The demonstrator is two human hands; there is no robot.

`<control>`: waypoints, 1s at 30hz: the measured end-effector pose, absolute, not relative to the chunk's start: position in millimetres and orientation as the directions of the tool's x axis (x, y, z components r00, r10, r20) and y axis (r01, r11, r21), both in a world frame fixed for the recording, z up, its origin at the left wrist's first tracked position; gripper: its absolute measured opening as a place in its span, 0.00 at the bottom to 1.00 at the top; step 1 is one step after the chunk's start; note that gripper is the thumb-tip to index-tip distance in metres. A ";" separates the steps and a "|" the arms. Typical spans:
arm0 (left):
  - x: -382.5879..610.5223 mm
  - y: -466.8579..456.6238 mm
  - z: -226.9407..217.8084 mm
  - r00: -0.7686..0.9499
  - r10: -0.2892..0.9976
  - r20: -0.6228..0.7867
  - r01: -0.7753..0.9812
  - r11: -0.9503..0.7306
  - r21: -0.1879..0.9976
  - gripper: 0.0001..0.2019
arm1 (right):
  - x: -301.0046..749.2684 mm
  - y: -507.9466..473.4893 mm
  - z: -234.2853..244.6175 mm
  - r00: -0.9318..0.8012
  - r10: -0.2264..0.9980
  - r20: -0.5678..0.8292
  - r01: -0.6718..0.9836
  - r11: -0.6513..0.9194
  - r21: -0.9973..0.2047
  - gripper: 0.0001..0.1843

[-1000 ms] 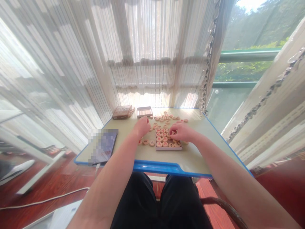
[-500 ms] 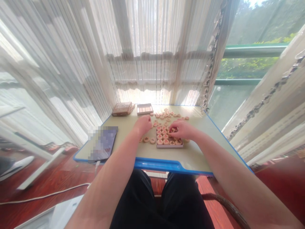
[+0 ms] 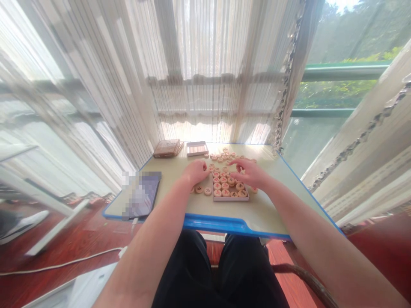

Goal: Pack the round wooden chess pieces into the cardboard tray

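A shallow box (image 3: 230, 199) on the small table holds rows of round wooden Chinese chess pieces, red-marked at the left, black-marked along the near and right sides. One black-marked piece (image 3: 231, 182) lies toward the box's middle. Over the far right part of the box hovers my right hand (image 3: 248, 171), thumb and forefinger apart with nothing seen between them. My left hand (image 3: 197, 171) rests left of the box's far corner, its fingers curled in; whatever they hold is hidden. Close below it lie loose pieces (image 3: 207, 191).
More loose pieces (image 3: 221, 157) are scattered beyond the box. A second shallow tray (image 3: 197, 149) and a brown folded stack (image 3: 167, 148) lie at the far left. A phone or tablet (image 3: 149, 192) with a cable sits at the left; a blue rim (image 3: 215, 222) edges the table.
My right hand has lifted off the box and its fingers have spread. The black-marked piece now shows in the box's middle. My left hand stays by the box. The view has shifted slightly.
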State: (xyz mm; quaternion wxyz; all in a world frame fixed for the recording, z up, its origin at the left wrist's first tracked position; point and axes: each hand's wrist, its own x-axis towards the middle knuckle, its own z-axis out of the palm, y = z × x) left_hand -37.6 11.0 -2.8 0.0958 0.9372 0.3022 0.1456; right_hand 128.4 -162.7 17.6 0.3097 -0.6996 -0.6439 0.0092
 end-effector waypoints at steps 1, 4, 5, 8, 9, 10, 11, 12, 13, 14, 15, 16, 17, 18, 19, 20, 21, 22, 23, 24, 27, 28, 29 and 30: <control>-37.4 11.2 -2.9 0.780 0.582 0.231 0.524 -0.809 0.267 0.12 | 128.3 -162.3 16.8 0.165 0.909 0.383 0.897 0.023 -0.441 0.19; -37.6 11.2 -1.7 0.790 0.560 0.250 0.498 -0.824 0.271 0.10 | 128.4 -161.1 14.0 0.134 0.912 0.387 0.908 0.043 -0.416 0.17; -37.8 10.9 -0.6 0.790 0.563 0.242 0.498 -0.820 0.280 0.10 | 128.6 -160.8 13.3 0.125 0.912 0.391 0.911 0.050 -0.409 0.17; -39.0 9.3 3.7 0.779 0.586 0.223 0.506 -0.797 0.329 0.10 | 129.3 -160.0 12.7 0.135 0.902 0.410 0.912 0.048 -0.406 0.16; -39.4 8.4 5.3 0.770 0.594 0.235 0.500 -0.789 0.358 0.09 | 129.4 -159.8 12.9 0.146 0.898 0.416 0.912 0.041 -0.407 0.15; -39.5 7.1 7.0 0.757 0.600 0.260 0.482 -0.781 0.397 0.10 | 129.3 -159.6 13.4 0.154 0.894 0.422 0.913 0.034 -0.406 0.15; -39.5 5.4 8.7 0.740 0.606 0.292 0.452 -0.770 0.450 0.10 | 129.0 -159.5 13.8 0.159 0.890 0.427 0.915 0.030 -0.403 0.15; -39.3 3.4 10.3 0.723 0.610 0.323 0.408 -0.755 0.514 0.11 | 128.4 -159.4 14.3 0.159 0.886 0.435 0.918 0.030 -0.397 0.15; -38.9 1.0 11.9 0.708 0.614 0.348 0.350 -0.733 0.583 0.12 | 127.5 -159.4 14.6 0.152 0.882 0.446 0.921 0.037 -0.387 0.15; -38.3 -1.7 13.5 0.701 0.614 0.362 0.282 -0.706 0.650 0.13 | 126.1 -159.4 14.8 0.142 0.876 0.462 0.925 0.049 -0.377 0.14; -37.7 -4.7 14.9 0.703 0.608 0.369 0.210 -0.673 0.709 0.14 | 124.5 -159.6 14.9 0.128 0.868 0.481 0.927 0.067 -0.368 0.14; -37.0 -7.8 16.2 0.716 0.595 0.365 0.143 -0.637 0.758 0.15 | 122.4 -159.9 14.8 0.115 0.858 0.501 0.928 0.088 -0.363 0.14; -36.3 -11.0 17.3 0.737 0.577 0.352 0.086 -0.598 0.797 0.17 | 120.2 -160.2 14.6 0.104 0.848 0.519 0.924 0.110 -0.365 0.14; -35.5 -14.0 18.0 0.763 0.554 0.334 0.041 -0.557 0.829 0.18 | 117.7 -160.5 14.4 0.098 0.839 0.535 0.917 0.133 -0.376 0.14; -34.7 -16.9 18.4 0.789 0.528 0.313 0.008 -0.518 0.855 0.18 | 115.3 -160.8 14.2 0.099 0.830 0.550 0.906 0.153 -0.395 0.15; -34.0 -19.4 18.5 0.815 0.502 0.290 -0.017 -0.480 0.877 0.19 | 112.8 -161.0 14.1 0.105 0.819 0.564 0.893 0.172 -0.417 0.16; -33.2 -21.5 18.2 0.836 0.478 0.268 -0.034 -0.443 0.896 0.19 | 110.6 -161.2 14.2 0.113 0.811 0.575 0.879 0.188 -0.438 0.16; -32.4 -23.2 17.6 0.854 0.457 0.248 -0.047 -0.408 0.912 0.19 | 108.6 -161.4 14.4 0.120 0.802 0.584 0.868 0.201 -0.454 0.16; -31.7 -24.5 16.9 0.868 0.440 0.232 -0.056 -0.376 0.925 0.18 | 107.0 -161.5 14.8 0.123 0.797 0.591 0.860 0.211 -0.464 0.15; -31.1 -25.3 16.0 0.879 0.426 0.215 -0.060 -0.348 0.936 0.18 | 105.8 -161.5 15.3 0.119 0.796 0.593 0.856 0.221 -0.468 0.13; -30.0 -26.3 14.2 0.906 0.390 0.163 -0.046 -0.293 0.955 0.19 | 104.5 -161.9 17.1 0.083 0.814 0.575 0.853 0.240 -0.464 0.08; -30.0 -26.5 14.1 0.916 0.373 0.147 -0.040 -0.280 0.959 0.19 | 104.6 -162.2 17.8 0.078 0.819 0.568 0.851 0.242 -0.466 0.06; -30.2 -26.6 14.3 0.925 0.355 0.133 -0.037 -0.264 0.964 0.20 | 104.8 -162.8 18.7 0.080 0.822 0.564 0.848 0.242 -0.472 0.06; -30.4 -26.6 14.6 0.932 0.341 0.126 -0.042 -0.242 0.969 0.20 | 105.0 -163.5 19.7 0.090 0.820 0.565 0.844 0.238 -0.480 0.06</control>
